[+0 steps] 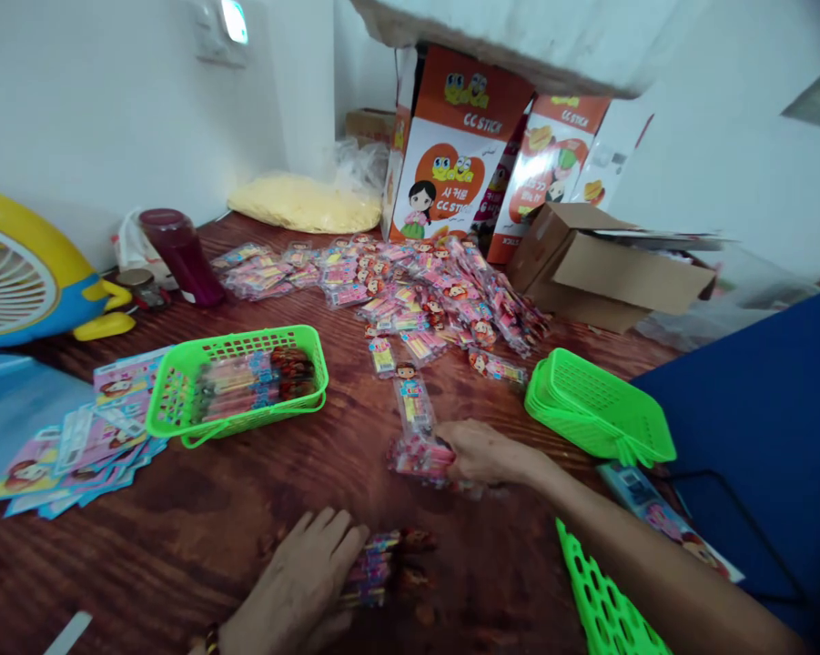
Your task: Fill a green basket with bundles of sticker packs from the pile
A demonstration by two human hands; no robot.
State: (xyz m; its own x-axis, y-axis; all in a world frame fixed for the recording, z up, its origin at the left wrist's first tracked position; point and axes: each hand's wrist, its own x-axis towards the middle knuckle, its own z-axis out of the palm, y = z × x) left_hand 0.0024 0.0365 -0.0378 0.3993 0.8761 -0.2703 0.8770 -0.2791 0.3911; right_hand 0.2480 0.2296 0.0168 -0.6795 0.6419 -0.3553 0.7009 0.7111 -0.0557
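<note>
My left hand [307, 564] is curled round the left end of a small stack of snack packets [372, 571] on the dark wooden table, near the front edge. Farther forward and to the right, my right hand [481, 450] grips a bunch of pink snack packets [420, 457], blurred by motion. Just beyond it lies a single clear packet [413, 400] with a cartoon figure on top and yellow sticks inside. A large loose heap of such packets [443, 282] spreads over the back of the table. To the left, a green basket [238, 428] has packets laid in rows.
Stacked green baskets [597, 409] stand right; another green basket [607, 591] is under my right forearm. Printed cards [88, 446] lie left by a yellow-blue fan [34, 273] and a dark red bottle [181, 259]. Printed cartons [450, 155] and an opened cardboard box [607, 273] stand behind.
</note>
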